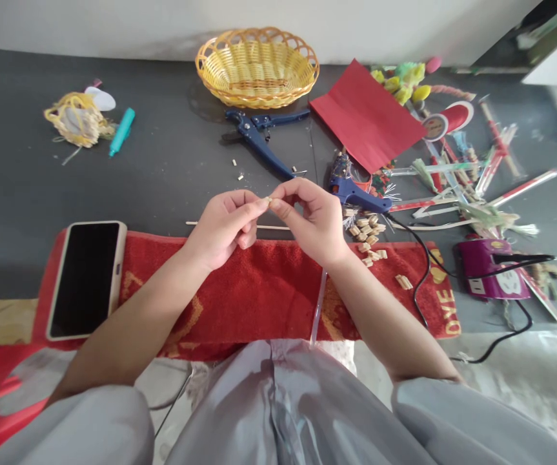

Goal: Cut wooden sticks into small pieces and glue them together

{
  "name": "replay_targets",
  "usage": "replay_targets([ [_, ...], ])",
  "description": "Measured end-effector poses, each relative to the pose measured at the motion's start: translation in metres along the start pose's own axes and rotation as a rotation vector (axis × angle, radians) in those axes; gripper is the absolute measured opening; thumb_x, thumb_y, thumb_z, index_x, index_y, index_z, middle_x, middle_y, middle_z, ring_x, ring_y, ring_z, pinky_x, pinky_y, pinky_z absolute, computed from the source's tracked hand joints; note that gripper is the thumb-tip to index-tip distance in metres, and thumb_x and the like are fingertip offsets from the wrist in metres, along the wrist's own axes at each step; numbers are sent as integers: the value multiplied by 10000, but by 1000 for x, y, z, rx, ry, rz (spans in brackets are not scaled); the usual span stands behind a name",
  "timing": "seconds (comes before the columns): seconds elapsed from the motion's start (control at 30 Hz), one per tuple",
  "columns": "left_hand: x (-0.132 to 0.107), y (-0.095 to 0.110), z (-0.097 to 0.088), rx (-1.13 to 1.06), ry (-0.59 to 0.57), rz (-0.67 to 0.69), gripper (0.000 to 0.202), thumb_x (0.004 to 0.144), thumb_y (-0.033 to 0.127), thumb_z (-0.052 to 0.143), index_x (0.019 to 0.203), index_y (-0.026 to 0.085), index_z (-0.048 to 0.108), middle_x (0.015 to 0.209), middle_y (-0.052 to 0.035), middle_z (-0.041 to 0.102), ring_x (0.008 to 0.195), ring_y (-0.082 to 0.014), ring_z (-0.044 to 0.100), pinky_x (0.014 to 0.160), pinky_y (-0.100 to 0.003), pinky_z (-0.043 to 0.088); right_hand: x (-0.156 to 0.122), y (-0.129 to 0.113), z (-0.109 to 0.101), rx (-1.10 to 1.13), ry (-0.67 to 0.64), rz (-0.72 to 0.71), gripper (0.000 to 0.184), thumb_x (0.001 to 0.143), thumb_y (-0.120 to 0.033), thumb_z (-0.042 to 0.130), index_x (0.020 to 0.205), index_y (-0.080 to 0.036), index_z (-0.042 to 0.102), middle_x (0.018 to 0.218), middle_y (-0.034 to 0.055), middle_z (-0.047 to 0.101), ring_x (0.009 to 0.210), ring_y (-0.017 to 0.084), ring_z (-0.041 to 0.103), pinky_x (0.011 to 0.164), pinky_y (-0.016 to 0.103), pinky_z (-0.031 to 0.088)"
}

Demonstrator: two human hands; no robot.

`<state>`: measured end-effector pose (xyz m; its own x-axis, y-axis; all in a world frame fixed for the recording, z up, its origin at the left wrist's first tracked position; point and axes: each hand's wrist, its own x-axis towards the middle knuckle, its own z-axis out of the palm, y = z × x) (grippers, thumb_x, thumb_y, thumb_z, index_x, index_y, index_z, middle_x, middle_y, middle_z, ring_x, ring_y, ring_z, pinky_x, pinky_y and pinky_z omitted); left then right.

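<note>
Over the near edge of the table, my left hand and my right hand meet fingertip to fingertip. Both pinch a tiny pale piece, mostly covered by the fingers; its exact kind is too small to make out. Below them a thin pale stick lies along the back of a red towel. A few short cut bits are scattered beyond the hands, near a blue-handled cutter. Right of my right hand sits a pile of small wooden stick bundles.
A yellow wicker basket stands at the back. Red paper, a blue glue gun, a ribbon spool and a purple power socket with black cords crowd the right. A phone and teal marker lie left.
</note>
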<state>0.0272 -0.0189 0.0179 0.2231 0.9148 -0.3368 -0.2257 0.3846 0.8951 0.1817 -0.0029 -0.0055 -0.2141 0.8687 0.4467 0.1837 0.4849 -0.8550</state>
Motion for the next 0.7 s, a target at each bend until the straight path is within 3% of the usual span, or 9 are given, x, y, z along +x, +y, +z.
replay_targets([
  [0.13, 0, -5, 1, -71, -9, 15, 245, 733, 347, 720, 711, 162, 561, 424, 107, 373, 333, -4, 344, 355, -160, 248, 1, -1, 0, -133, 66, -106, 77, 861, -222, 623, 790, -193, 612, 732, -13, 622, 678, 104, 511, 672, 285, 449],
  [0.37, 0, -6, 3, -115, -18, 11, 329, 669, 399, 787, 688, 166, 557, 419, 107, 365, 336, -7, 330, 353, -168, 234, 0, -3, 1, -227, 130, -253, 82, 847, -197, 634, 772, -207, 605, 722, -12, 630, 678, 117, 535, 709, 321, 473],
  [0.53, -1, -3, 3, -142, 59, 44, 249, 693, 347, 767, 747, 167, 603, 419, 115, 345, 336, -10, 316, 352, -169, 224, 0, 1, -2, 121, 129, 0, 89, 873, -307, 607, 929, -239, 592, 872, 7, 654, 792, 129, 612, 750, 326, 531],
  [0.7, -1, 2, 2, -161, 150, 98, 196, 762, 333, 715, 748, 171, 606, 444, 111, 339, 336, -8, 292, 356, -180, 213, 6, 9, -12, 443, 57, 179, 236, 860, -371, 588, 1076, -281, 553, 1121, 20, 663, 1068, 174, 644, 944, 397, 556],
])
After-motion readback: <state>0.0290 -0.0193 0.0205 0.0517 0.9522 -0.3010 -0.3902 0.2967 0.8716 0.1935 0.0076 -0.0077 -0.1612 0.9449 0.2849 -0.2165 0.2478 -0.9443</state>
